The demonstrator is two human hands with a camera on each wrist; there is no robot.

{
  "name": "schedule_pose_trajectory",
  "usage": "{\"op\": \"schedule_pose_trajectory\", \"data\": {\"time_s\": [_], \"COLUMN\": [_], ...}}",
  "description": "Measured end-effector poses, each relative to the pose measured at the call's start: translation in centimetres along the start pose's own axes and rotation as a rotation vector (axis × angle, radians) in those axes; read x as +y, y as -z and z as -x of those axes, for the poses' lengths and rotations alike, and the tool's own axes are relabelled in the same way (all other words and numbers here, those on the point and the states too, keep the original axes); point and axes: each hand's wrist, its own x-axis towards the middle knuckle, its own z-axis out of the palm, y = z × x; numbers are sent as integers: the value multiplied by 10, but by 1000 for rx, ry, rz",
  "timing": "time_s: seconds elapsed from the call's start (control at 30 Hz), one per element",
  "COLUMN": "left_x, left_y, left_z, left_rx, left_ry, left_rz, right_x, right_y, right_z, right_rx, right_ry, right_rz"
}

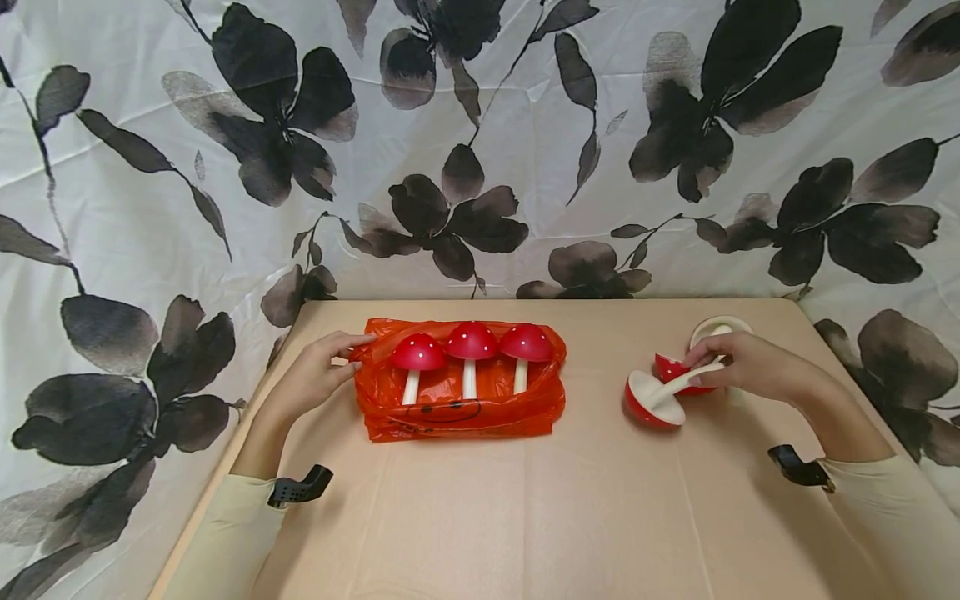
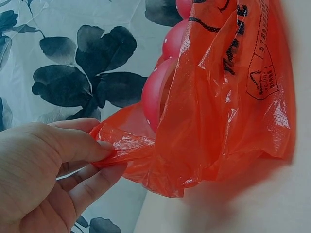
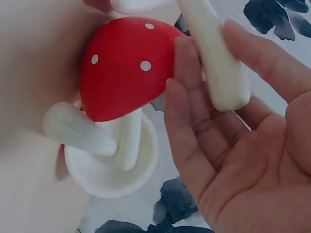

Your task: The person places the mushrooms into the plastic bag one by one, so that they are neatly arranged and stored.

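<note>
A crinkled red plastic bag (image 1: 517,417) lies on the table with three red-capped toy mushrooms (image 1: 471,340) side by side in its opening, stems toward the person. At its left end my left hand (image 1: 318,373) pinches a fold of the plastic between thumb and fingers, plain in the left wrist view. Off to the right, my right hand (image 1: 753,367) holds another toy mushroom (image 1: 654,402) by its pale stem (image 3: 218,68), its white underside turned up. Right behind that lie two more mushrooms: a white-dotted red cap (image 3: 126,68) and an upturned white underside (image 3: 92,179).
The wooden-toned table (image 1: 480,517) ends at a back edge where a white cloth with dark flowers (image 1: 450,217) hangs. Black straps (image 1: 300,487) sit at both wrists over pale sleeves. Black print marks the front of the bag.
</note>
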Motion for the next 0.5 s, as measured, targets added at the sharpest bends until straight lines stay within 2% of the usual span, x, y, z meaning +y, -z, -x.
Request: {"op": "schedule_pose_trajectory", "data": {"time_s": [0.13,0.37,0.5], "left_x": [-2,-3,-3], "left_y": [0,0,0], "left_z": [0,-1,-1], "left_rx": [3,-4,-8], "left_ry": [-6,-5,-4], "left_rz": [-1,2,0], "right_x": [-4,-11,-13], "right_y": [-2,-10,-11], "right_z": [-3,-7,-10], "right_rx": [-14,44,26], "right_ry": [55,178,211], "right_rz": [54,205,292]}}
